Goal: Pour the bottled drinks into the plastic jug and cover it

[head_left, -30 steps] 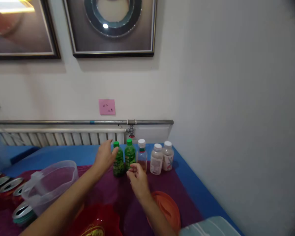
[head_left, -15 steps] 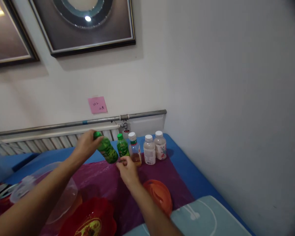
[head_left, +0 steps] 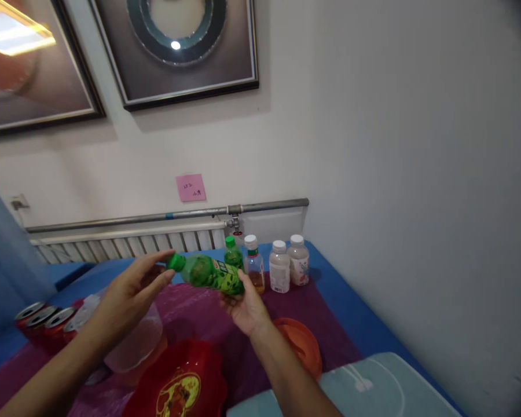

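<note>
**Two hands share one tilted green bottle above a crowded desk**

Head view. One green bottle (head_left: 208,273) lies nearly level in the air over the purple cloth (head_left: 200,324), cap pointing left. The right hand (head_left: 245,307) cups the bottle's base from below, fingers curled around the label end. The left hand (head_left: 132,289) is spread, fingertips at the green cap (head_left: 176,262); whether they pinch the cap or only touch it cannot be told. Behind the bottle, a row stands upright by the radiator (head_left: 125,246): a second green bottle (head_left: 232,258), an amber bottle (head_left: 254,271) and two pale bottles (head_left: 289,265). Below the hands sit a clear plastic tub (head_left: 134,341), a red bowl (head_left: 180,388) and an orange lid (head_left: 301,347); red cans (head_left: 43,324) line the left edge.

Risk, as a judgement: support rests mainly on one cupped palm, so a loose hold could let the bottle roll off and drop onto the tub or bowl. The right hand works just in front of the standing row; a backward knock could topple those bottles in turn. If the cap loosens while the bottle lies level, liquid may spill onto the cloth.
</note>
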Motion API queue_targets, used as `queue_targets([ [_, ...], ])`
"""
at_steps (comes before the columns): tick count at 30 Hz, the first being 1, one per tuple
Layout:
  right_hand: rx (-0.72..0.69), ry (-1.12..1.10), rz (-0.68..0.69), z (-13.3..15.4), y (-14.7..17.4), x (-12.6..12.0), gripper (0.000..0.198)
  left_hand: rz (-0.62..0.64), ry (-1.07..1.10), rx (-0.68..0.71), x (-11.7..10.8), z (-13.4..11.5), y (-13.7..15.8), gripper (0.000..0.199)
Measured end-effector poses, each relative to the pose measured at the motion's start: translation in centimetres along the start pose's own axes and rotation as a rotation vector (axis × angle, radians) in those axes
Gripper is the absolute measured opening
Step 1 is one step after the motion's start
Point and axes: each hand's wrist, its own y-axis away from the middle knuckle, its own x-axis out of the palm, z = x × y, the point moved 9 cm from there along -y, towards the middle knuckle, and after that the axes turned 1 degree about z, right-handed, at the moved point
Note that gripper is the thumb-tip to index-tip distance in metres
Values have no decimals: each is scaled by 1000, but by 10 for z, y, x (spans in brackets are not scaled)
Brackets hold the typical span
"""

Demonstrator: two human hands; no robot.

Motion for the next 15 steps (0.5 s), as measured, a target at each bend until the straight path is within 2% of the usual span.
queue_targets([
  [3, 41, -27, -40, -3, 3, -2, 37, 47, -94, 81, -5, -1, 5, 55],
  [6, 22, -41, -52, -2, 8, 2, 28, 23, -177, 96, -12, 5, 10, 55],
  [10, -54, -58, -50, 4, 16, 12, 23, -53, -144, -73, -26, 21, 17, 57],
  [15, -138, -79, -64, 15, 26, 23, 23, -203, -22, -225, -64, 37, 37, 49],
])
